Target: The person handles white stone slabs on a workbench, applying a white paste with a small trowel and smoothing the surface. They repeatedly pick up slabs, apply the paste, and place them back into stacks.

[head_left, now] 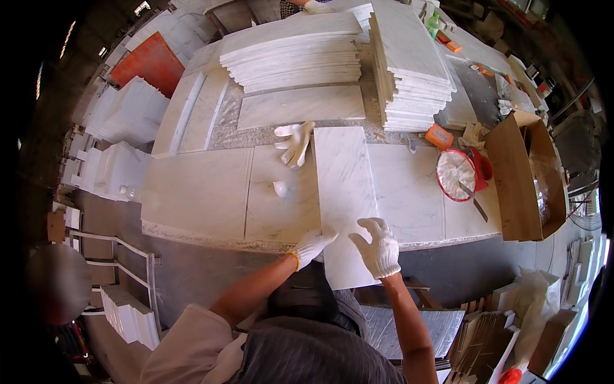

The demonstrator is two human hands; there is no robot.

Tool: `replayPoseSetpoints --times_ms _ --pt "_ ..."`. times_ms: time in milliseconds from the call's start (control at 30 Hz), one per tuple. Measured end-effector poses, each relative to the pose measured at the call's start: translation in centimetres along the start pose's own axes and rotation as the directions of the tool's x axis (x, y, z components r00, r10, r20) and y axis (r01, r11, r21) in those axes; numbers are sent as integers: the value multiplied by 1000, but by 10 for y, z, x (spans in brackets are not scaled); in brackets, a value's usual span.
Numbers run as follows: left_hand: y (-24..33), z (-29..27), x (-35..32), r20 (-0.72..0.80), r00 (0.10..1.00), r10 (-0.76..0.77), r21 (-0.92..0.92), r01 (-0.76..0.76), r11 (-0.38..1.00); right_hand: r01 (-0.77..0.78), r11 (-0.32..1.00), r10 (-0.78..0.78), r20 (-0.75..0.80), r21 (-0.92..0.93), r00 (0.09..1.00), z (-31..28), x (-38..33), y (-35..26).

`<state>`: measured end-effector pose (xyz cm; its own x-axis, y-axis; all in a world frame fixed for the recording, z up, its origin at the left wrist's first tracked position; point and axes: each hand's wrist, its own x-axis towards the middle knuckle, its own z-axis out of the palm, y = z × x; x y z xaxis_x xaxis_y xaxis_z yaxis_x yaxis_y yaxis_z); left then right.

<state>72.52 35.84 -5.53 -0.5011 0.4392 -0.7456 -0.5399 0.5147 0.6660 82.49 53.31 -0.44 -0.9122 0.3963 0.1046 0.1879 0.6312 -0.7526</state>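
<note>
Striped apron point(313, 352) sits directly behind the grip. Left hand point(313, 248) appears to meet the white slab point(345, 179), closure unclear; right hand point(377, 249) is spread wide. Between both, the slab overhangs the desk point(231, 121); support that end evenly.

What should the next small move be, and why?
Perhaps settle the right hand against the long white slab's right edge: its thumb and fingers stand apart there, the left hand is at the opposite edge, and the slab's near end overhangs the table.
</note>
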Motion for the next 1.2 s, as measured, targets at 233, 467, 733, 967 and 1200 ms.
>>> replayPoseSetpoints --times_ms 233,467,733,967,1200 --pt "-35 -13 37 4 944 331 399 -305 865 252 962 -269 226 103 936 73 83 -25" --pt "-3 -14 20 68 994 88 439 -109 892 310 951 -264 556 12 788 129 153 -49" --pt "-30 -24 45 164 986 42 309 -92 947 221 973 -137 591 -72 795 185 167 -42" --pt "-15 -28 33 160 987 22 317 -73 946 206 970 -238 353 125 905 100 145 -56" --pt "21 -22 5 68 997 -25 329 1 944 -79 989 104 -203 127 974 -65 73 46"
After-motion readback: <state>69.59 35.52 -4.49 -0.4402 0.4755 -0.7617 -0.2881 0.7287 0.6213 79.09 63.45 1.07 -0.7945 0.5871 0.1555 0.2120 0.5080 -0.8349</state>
